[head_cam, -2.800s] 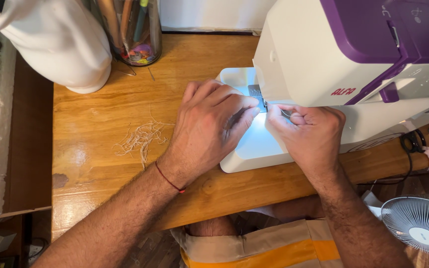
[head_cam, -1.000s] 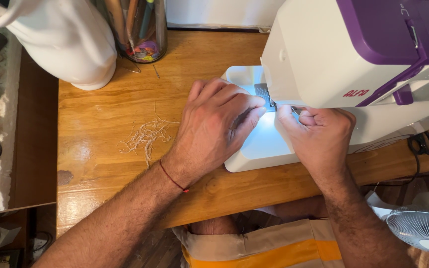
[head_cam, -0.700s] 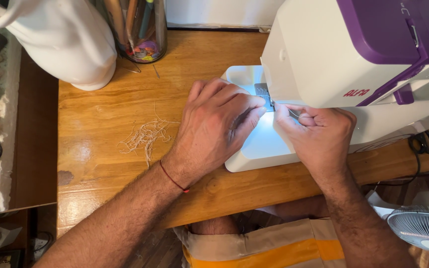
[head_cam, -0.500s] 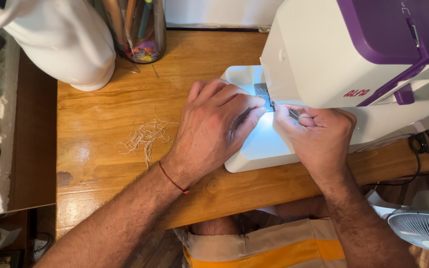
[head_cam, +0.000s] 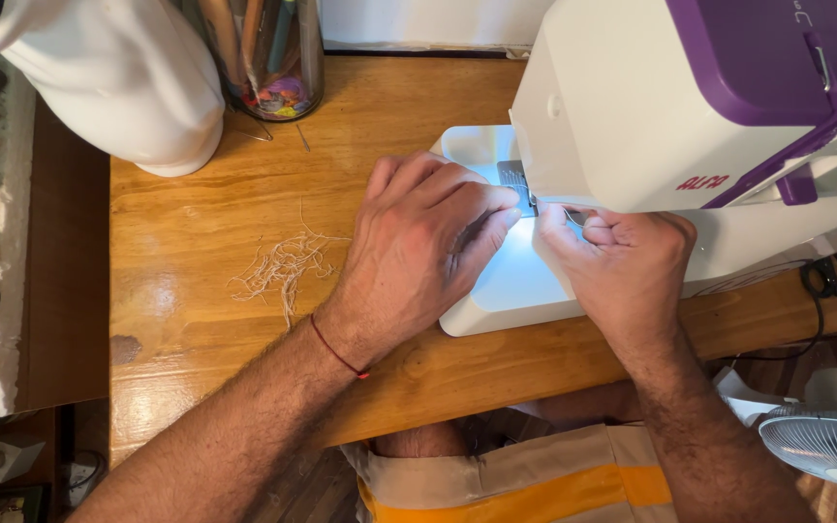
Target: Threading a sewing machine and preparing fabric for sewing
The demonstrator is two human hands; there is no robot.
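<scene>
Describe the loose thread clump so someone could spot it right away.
Start at the sewing machine on the wooden table. Left of the left hand lies the thread clump, a pale tangled wisp flat on bare wood, unlike the upright white jug and jar behind it.

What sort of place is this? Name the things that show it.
Probably a home sewing corner: a white and purple sewing machine on a wooden table, loose pale thread scraps, and a glass jar of tools.

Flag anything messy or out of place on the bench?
Only a loose tangle of pale thread scraps lying on the wooden table, left of the left hand. Both hands, the right hand included, sit at the sewing machine needle area; nothing spilled or damaged.
</scene>
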